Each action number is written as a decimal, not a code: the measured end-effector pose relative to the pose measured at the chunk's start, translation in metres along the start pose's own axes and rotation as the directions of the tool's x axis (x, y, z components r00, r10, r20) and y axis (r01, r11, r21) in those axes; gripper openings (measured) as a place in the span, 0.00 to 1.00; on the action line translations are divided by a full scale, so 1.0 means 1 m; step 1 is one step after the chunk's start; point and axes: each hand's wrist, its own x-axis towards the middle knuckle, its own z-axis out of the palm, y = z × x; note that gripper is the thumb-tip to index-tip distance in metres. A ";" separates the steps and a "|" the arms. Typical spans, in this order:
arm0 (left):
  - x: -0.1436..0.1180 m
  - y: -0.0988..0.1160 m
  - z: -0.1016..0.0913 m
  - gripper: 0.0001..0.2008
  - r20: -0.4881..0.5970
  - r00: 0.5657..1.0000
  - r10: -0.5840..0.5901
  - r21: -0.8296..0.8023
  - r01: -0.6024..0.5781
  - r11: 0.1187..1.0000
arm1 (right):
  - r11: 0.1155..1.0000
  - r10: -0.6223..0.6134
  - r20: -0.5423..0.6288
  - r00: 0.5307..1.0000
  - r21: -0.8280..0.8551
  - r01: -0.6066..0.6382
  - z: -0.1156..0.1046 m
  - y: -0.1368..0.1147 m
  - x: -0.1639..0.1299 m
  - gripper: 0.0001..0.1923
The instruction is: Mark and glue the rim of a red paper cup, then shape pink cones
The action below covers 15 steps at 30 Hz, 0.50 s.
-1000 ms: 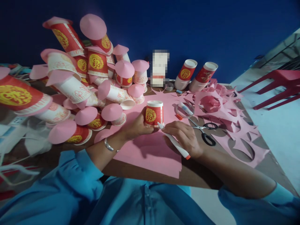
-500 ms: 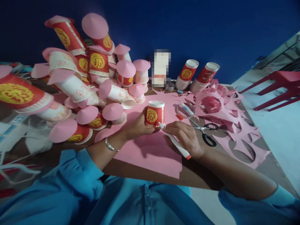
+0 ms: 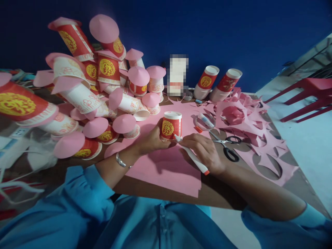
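- The left hand (image 3: 151, 140) curls its fingers around the near left side of a red paper cup (image 3: 171, 125), which stands upside down on the pink paper sheet (image 3: 166, 169) near the middle of the table (image 3: 145, 188).
- The right hand (image 3: 204, 152) pinches a white glue stick (image 3: 190, 155) between thumb and fingers, its tip touching the cup's near rim at the lower right.
- The cup looks light and thin-walled, so it would likely dent under a hard squeeze; holding it low on the wall, near the stiffer rolled rim, seems the safest grip.
- The glue stick appears rigid and smooth, best gripped mid-barrel as it is here.
- Scissors (image 3: 227, 147) lie just right of the right hand; a roll of tape (image 3: 204, 121) sits beyond them.
- A pile of cups with pink cone tops (image 3: 103, 100) fills the far left.
- Against the earlier frames, both hands and the cup sit almost unchanged; only the glue tip has shifted slightly along the rim.
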 end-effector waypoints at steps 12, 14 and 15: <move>-0.001 0.006 0.003 0.38 -0.019 1.000 -0.009 -0.021 0.008 1.000 | 1.000 0.021 -0.029 0.999 -0.017 -0.021 0.000 -0.002 0.003 0.12; -0.001 0.007 0.005 0.36 -0.027 1.000 -0.006 -0.020 0.005 1.000 | 1.000 0.022 -0.031 0.999 -0.015 -0.023 0.001 -0.002 0.003 0.12; -0.001 0.008 0.005 0.35 -0.033 0.999 -0.005 -0.016 0.005 1.000 | 1.000 0.024 -0.030 0.999 -0.013 -0.024 0.001 -0.002 0.003 0.12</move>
